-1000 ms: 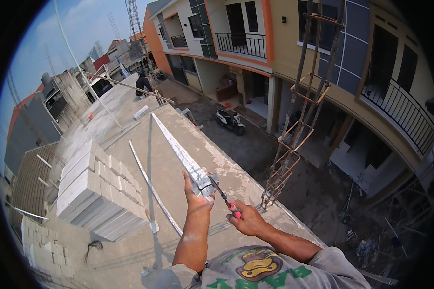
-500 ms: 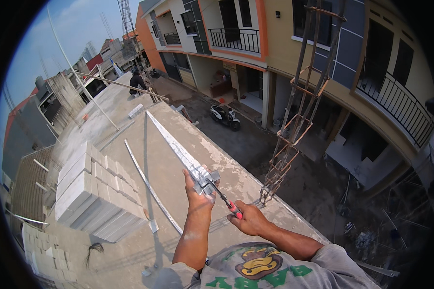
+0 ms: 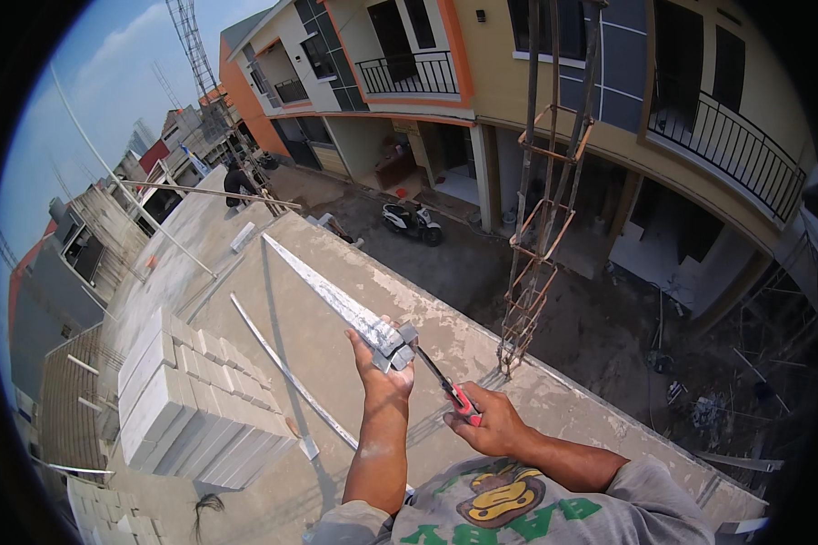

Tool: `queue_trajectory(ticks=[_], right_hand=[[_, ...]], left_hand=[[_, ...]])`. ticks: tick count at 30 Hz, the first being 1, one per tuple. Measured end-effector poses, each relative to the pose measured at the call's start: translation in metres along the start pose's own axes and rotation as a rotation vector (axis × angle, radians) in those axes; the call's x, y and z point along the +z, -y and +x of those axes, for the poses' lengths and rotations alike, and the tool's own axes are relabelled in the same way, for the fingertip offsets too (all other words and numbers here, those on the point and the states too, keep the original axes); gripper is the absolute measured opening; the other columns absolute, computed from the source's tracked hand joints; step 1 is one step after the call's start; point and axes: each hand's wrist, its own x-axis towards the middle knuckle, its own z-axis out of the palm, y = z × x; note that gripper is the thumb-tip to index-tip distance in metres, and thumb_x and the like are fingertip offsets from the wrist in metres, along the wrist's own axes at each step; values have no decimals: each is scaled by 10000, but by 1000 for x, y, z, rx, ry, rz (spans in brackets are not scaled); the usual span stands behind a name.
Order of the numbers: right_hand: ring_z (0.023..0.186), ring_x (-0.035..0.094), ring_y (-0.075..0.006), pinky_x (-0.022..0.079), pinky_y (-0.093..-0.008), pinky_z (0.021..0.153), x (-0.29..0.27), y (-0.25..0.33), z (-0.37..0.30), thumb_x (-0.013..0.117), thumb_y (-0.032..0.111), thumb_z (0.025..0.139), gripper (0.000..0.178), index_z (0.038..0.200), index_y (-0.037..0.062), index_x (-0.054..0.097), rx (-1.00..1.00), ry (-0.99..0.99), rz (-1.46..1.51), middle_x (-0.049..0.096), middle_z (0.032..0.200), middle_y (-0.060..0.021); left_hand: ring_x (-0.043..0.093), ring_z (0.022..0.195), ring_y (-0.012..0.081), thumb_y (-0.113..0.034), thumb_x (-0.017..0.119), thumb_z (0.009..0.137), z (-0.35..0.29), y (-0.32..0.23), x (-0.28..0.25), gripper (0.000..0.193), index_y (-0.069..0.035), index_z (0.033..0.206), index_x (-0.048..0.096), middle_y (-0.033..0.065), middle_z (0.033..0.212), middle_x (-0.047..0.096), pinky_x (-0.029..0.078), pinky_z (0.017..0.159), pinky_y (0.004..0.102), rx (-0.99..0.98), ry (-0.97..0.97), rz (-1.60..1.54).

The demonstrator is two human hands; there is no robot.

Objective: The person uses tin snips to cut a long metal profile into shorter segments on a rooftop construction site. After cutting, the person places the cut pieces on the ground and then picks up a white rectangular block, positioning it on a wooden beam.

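Observation:
A long silvery-white metal strip [image 3: 332, 292] stretches away from me, its near end cut or bent into grey flaps. My left hand [image 3: 384, 368] is closed around that near end from below, thumb along the left side. Gripped in my right hand [image 3: 493, 420] is a hand tool with a red and black handle [image 3: 464, 403] and a thin dark front part. The tool's tip meets the flaps at the strip's end. Whether it has one handle or two, I cannot tell.
White blocks [image 3: 204, 404] are stacked at left on the concrete slab [image 3: 336, 400]. Another thin strip [image 3: 291, 372] lies beside them. Rusty column bars [image 3: 541, 245] rise by the right edge, with a drop beyond. A person in dark clothes [image 3: 238, 184] crouches farther off; a scooter [image 3: 412, 223] stands below.
My right hand and the tool have shifted slightly right, and the tool's handle tilts more steeply. The left hand still holds the strip. The whole view has turned a little.

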Motion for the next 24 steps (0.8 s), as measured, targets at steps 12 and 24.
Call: queue_trajectory(ticks=[12,24], right_hand=[[823,642,-442,499,-493,724,9,-5,-2,729,364,825,445,981,11,506,264,-118,-102,640,845,-240],[871,620,-422,496,-483,748,32,-37,2,806,330,749,550,1068,25,478,170,-209,-201,587,948,-219]], left_hand=[[639,779,254,-683,329,959,11,10,1,610,-133,1025,586,48,877,643,542,677,404,-35,150,24],[536,1141,296,-684,368,953,20,25,-18,768,-105,1456,331,135,1320,494,463,968,483,5,181,155]])
